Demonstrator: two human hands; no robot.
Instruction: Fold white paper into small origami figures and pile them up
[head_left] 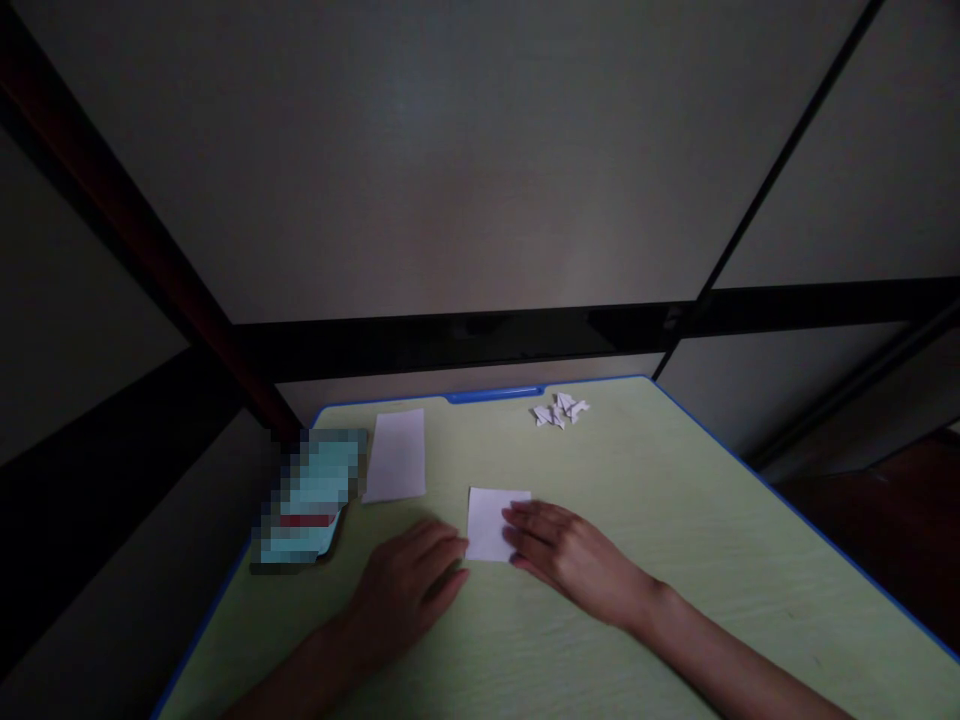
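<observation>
A small white square of paper (489,522) lies flat on the table in front of me. My right hand (566,550) rests over its right side, fingers stretched out across the sheet. At the paper's left edge is my left hand (412,580), its fingertips by the lower left corner and its thumb apart from the fingers. Whether those fingertips press on the paper or only sit beside it, I cannot tell. Toward the back right lie several small folded paper pieces (559,411) in a loose group.
A larger white paper sheet (397,455) lies at the back left. Left of it sits a phone-like device (315,495), its screen blurred. The pale table (675,520) has a blue rim and a blue tray slot (495,395) at the far edge, close to a panelled wall (465,180).
</observation>
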